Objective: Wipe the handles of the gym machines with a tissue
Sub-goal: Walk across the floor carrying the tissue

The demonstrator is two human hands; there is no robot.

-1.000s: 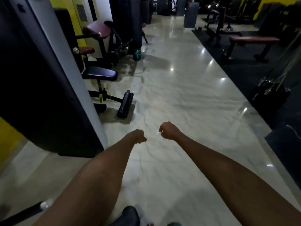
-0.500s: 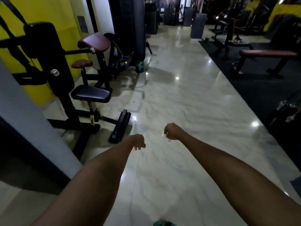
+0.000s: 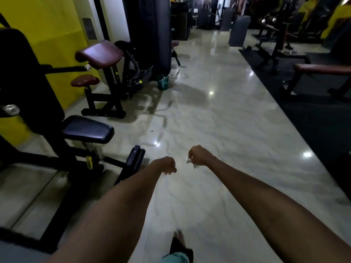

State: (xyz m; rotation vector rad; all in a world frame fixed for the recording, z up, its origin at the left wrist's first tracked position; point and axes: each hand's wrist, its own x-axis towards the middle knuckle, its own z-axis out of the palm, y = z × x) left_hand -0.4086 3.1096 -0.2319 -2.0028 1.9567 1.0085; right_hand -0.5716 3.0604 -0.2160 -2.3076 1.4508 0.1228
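Both arms reach forward over the marble floor. My right hand is closed on a small white tissue, of which only crumpled ends show below the fingers. My left hand hangs beside it as a loose fist with nothing in it. A black gym machine with a dark seat stands to the left, its chrome-capped handle bar sticking out at upper left and another chrome cap at the far left edge. Neither hand touches any machine.
A maroon-padded bench stands behind the seat by the yellow wall. A green bucket sits on the floor near a black column. A footrest pad lies low, left of my left hand. Black mats and benches line the right side.
The view has moved forward along the aisle; the grey panel at the left has passed out of sight and the seat machine is nearer. Both hands keep their pose, the tissue still in the right.
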